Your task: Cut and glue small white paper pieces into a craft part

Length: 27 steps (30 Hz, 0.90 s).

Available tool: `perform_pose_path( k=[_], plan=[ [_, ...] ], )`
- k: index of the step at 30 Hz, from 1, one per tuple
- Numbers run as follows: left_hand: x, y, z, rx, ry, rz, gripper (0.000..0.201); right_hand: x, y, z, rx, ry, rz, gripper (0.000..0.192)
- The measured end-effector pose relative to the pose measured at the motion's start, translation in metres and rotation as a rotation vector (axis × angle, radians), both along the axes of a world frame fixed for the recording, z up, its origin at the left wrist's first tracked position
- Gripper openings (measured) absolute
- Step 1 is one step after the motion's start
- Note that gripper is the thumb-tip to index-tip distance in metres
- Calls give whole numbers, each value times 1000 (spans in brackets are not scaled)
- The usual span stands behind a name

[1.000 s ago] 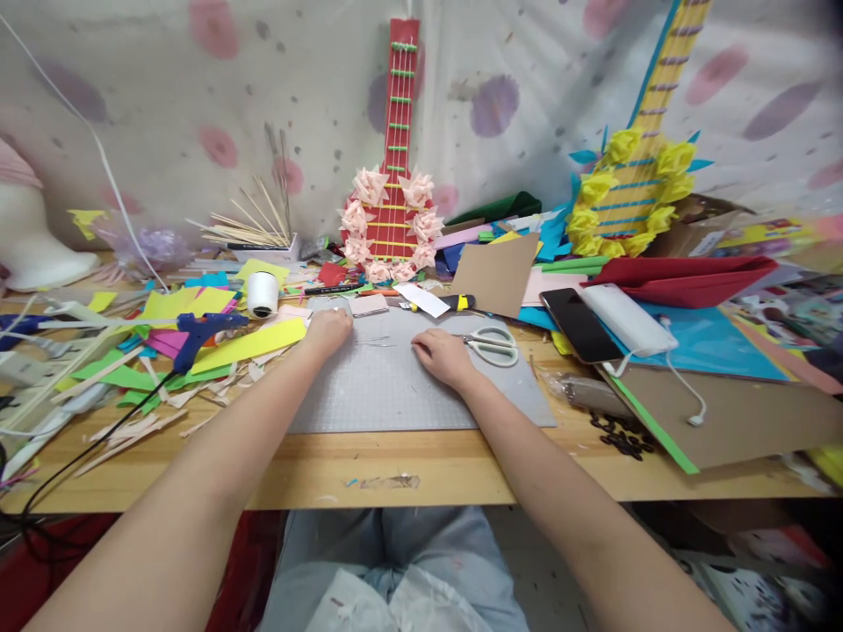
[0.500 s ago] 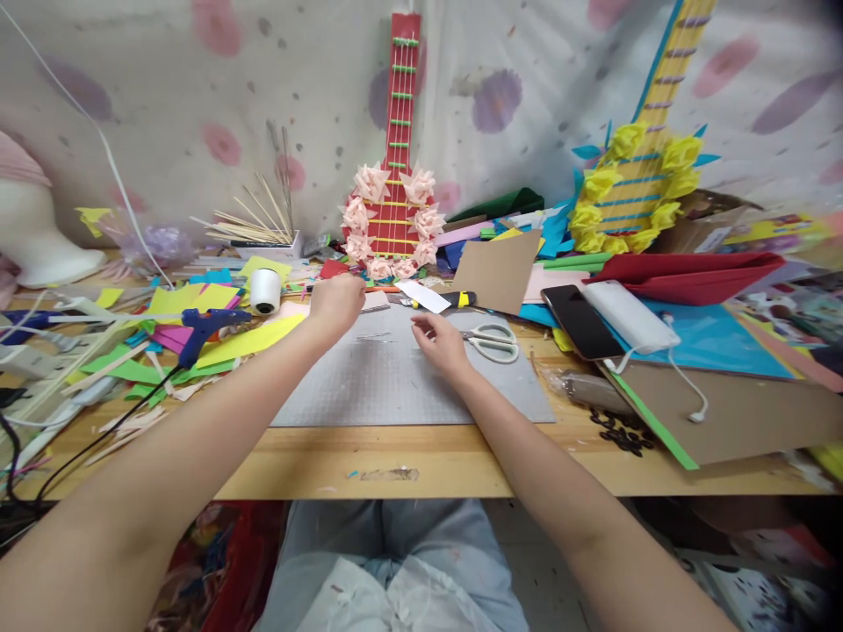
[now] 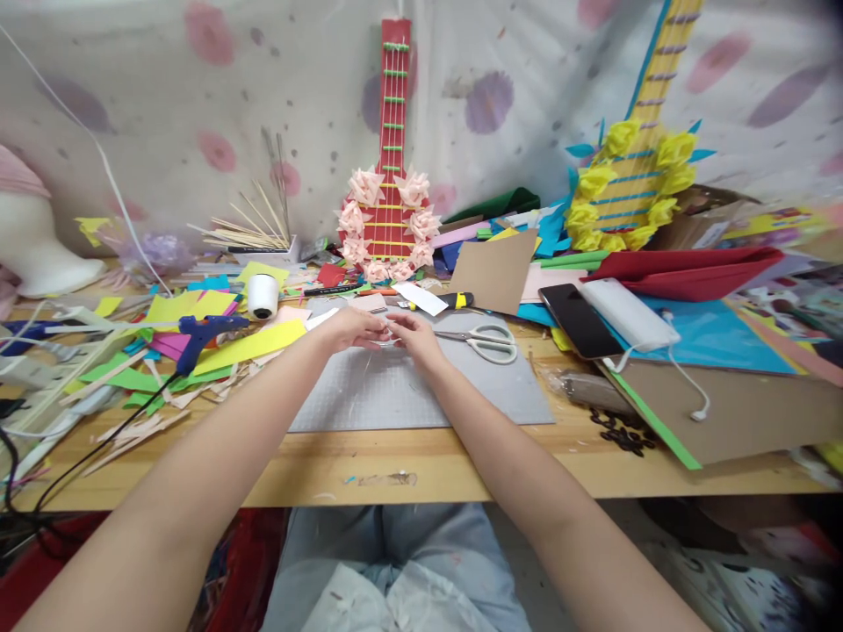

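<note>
- Where the two hands were apart on the grey cutting mat point(image 3: 461, 395) a moment ago, they have now come together over its far middle, fingertips meeting.
- The left hand point(image 3: 356, 326) is curled, thumb and fingers pinched close; a small pale, thin thing point(image 3: 388, 337) seems to sit between the two sets of fingertips, but it is too small to say what it is.
- The right hand point(image 3: 412, 333) has left the spot beside the scissors point(image 3: 491, 342) and pinches at the same small thing from the other side, fingers nearly closed.
- By my judgement, the shift from flat, searching hands to a shared pinch means a fine piece has been picked up off the mat and is now being worked between both hands.
- The scissors lie untouched just right of the right hand, on the mat.
- A blue glue gun point(image 3: 201, 333) rests on coloured paper scraps point(image 3: 190, 307) to the left, well apart from the hands.
- A white spool point(image 3: 262, 295) stands beyond it; a red paper guitar point(image 3: 390, 175) leans on the back wall.
</note>
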<state>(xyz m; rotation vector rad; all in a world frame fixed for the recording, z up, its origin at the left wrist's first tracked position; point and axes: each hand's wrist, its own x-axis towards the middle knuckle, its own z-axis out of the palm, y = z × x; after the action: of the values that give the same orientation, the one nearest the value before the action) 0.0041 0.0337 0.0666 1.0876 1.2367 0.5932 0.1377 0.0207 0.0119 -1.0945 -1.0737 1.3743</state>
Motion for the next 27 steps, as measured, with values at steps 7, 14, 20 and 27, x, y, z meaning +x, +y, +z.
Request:
perform_pose_path(
  k=[7,14,20,27],
  plan=[
    [6,0,-18,-43,-85,90,2,-2,-2,-16,60,-50,-9,27],
    [5,-1,-35,-51,-238,133,4,-5,-1,-24,98,-98,-48,26],
    [9,-4,-44,-59,-291,197,4,-5,-4,-26,113,-117,-42,26],
    [15,-12,-38,61,-192,258,10,0,-3,-28,165,-155,-29,29]
  ],
)
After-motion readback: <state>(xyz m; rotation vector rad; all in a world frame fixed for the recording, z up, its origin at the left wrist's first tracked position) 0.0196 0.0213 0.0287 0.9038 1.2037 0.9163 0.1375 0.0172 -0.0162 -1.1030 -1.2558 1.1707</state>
